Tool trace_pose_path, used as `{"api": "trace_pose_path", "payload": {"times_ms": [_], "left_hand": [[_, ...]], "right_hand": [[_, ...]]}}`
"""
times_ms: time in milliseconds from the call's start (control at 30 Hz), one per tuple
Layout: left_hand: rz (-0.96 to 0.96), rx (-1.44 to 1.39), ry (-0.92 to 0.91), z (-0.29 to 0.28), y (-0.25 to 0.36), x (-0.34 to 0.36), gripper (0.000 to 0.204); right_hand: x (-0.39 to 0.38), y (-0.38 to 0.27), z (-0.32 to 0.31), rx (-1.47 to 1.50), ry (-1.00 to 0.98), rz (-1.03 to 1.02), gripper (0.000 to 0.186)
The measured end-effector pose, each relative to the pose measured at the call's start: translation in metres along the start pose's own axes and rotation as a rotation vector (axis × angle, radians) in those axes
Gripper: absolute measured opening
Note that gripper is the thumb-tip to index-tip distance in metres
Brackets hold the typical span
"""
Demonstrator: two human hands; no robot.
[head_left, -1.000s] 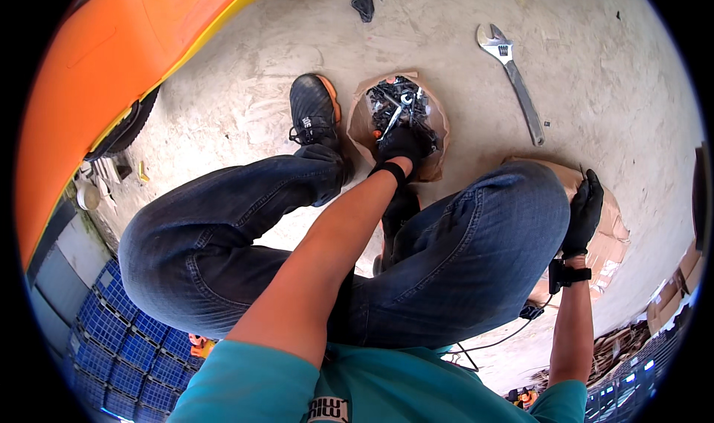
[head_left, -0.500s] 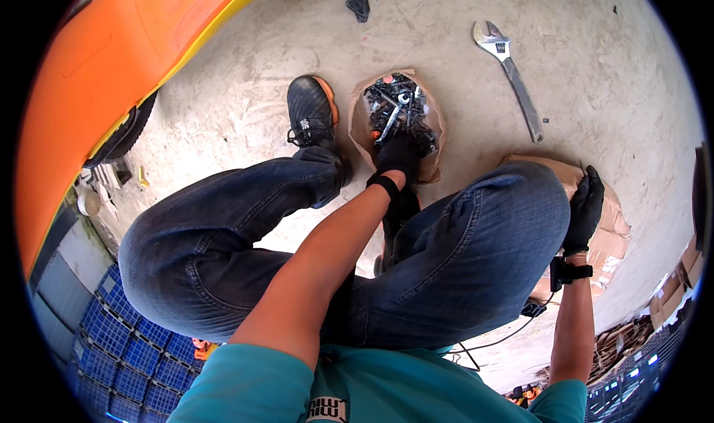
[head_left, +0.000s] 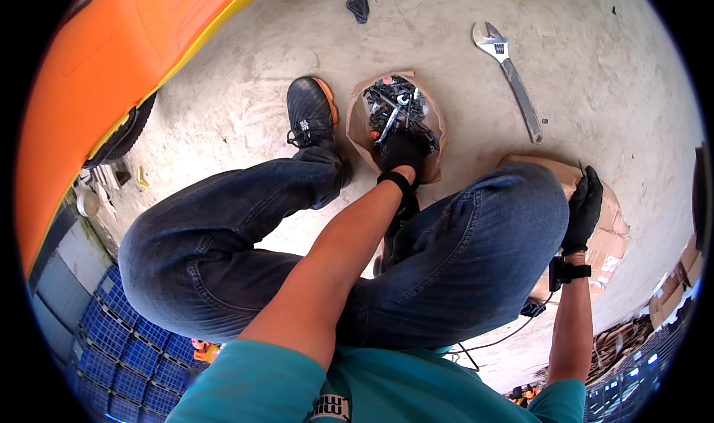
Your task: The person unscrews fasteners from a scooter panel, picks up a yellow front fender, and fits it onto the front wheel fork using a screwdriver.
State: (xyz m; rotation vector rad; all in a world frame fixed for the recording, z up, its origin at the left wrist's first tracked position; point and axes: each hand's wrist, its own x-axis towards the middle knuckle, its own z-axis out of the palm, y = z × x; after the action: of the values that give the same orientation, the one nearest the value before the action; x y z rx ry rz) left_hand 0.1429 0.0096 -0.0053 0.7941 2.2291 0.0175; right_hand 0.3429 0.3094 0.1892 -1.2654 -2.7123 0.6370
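My left hand (head_left: pixel 404 151), in a black glove, reaches down into an open brown paper bag (head_left: pixel 360 123) between my feet. Its fingers are sunk among many small dark metal parts and hidden from sight. A silver wrench (head_left: pixel 392 118) lies on top of the parts, just ahead of that hand. My right hand (head_left: pixel 584 213), also black-gloved, rests beside my right knee, over a brown cardboard piece (head_left: pixel 611 233). Its fingers are stretched out and nothing shows in them.
A large adjustable wrench (head_left: pixel 515 81) lies on the concrete floor at the right. An orange curved body with a wheel (head_left: pixel 132 131) fills the upper left. Blue crates (head_left: pixel 123 341) are stacked at the lower left. A black part (head_left: pixel 358 3) lies at the top.
My left hand and forearm have shifted slightly to the right within the paper bag. My right hand stays almost where it was beside the knee.
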Motion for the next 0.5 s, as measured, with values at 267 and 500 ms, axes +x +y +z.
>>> {"api": "trace_pose_path", "payload": {"times_ms": [267,500], "left_hand": [[0.525,-0.344,-0.046,-0.047,-0.026,-0.013,0.024],[0.210,-1.675,-0.592,-0.090,-0.043,-0.012,0.028]], "right_hand": [[0.001,0.001,0.001,-0.063,0.005,-0.036,0.033],[0.001,-0.001,-0.001,-0.027,0.016,0.007,0.033]]}}
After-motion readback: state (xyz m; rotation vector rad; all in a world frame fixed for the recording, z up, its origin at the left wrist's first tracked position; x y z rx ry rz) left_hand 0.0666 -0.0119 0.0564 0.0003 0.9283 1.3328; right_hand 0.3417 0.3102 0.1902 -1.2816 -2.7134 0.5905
